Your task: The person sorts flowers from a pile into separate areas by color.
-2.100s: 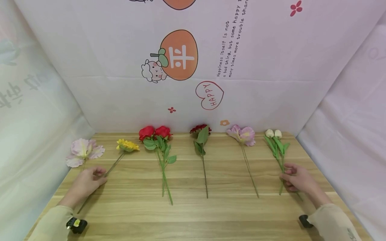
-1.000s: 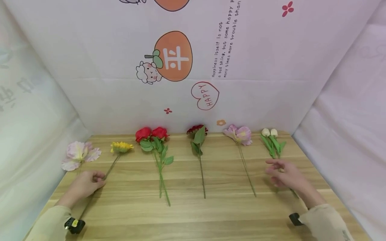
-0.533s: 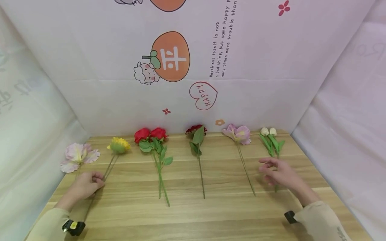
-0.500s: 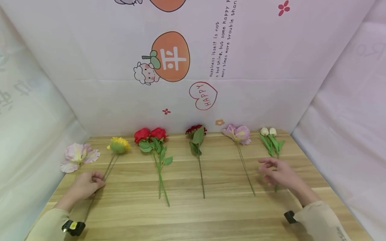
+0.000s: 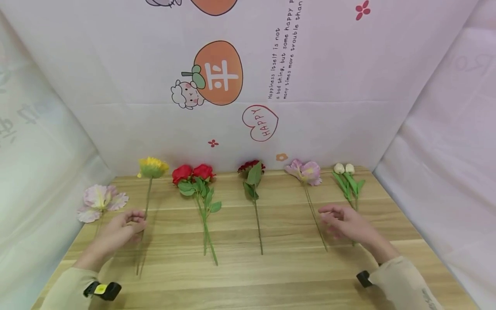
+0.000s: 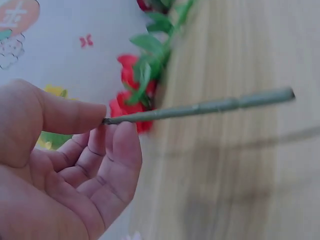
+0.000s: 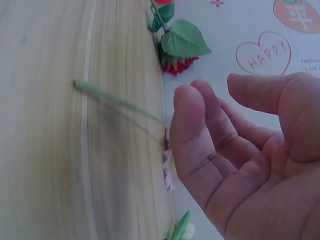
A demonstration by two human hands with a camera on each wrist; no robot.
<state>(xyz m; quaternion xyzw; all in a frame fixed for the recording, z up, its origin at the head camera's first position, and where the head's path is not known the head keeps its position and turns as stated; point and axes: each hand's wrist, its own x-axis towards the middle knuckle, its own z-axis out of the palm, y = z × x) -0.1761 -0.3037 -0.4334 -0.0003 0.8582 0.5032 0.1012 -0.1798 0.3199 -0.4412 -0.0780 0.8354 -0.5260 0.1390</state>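
My left hand (image 5: 121,230) pinches the stem of a yellow flower (image 5: 153,168) between thumb and fingers. The flower is tilted up, its head standing in front of the back cloth. In the left wrist view the stem's cut end (image 6: 265,97) juts out past the fingertips, above the table. My right hand (image 5: 350,224) hovers with loosely bent fingers, nothing between them. It is just right of the stem of a pale purple flower (image 5: 310,173), in front of the white tulips (image 5: 344,168). The right wrist view shows a gap between thumb (image 7: 257,92) and fingers.
Along the back edge of the wooden table (image 5: 248,284) lie red roses (image 5: 203,171), a dark red flower (image 5: 254,174) and, far left, a pale pink flower (image 5: 101,198). White printed cloth (image 5: 329,129) walls the back and both sides.
The left hand has raised the yellow flower off the table and shifted it slightly right. The right hand has let go of the tulip stems and moved left. The head view has shifted a little.
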